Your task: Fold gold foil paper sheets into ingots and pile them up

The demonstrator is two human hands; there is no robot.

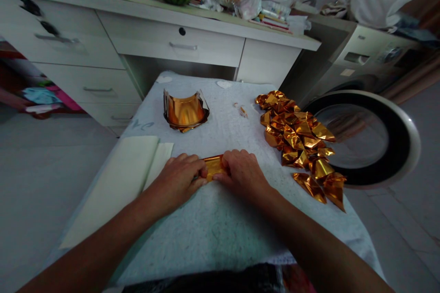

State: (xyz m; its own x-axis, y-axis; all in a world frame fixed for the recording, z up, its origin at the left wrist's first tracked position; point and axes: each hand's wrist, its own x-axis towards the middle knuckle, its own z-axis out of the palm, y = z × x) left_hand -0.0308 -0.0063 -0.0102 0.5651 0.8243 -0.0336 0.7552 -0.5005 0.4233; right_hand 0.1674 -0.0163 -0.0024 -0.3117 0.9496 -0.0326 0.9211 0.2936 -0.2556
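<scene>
fingers (234, 159) tight — on gold foil (214, 168)

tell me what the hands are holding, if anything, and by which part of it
A piece of shiny copper-coloured foil: the left hand grips its left end, the right hand its right end.

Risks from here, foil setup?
- The foil strip is pinched between the left hand and right hand; it looks thin, so uneven pulling might crease or tear it.
- The gold foil pieces sit loosely along the right edge of the table; a bump could knock some off, perhaps toward the open washer door.
- The left forearm crosses the pale sheets and might shift them.
</scene>
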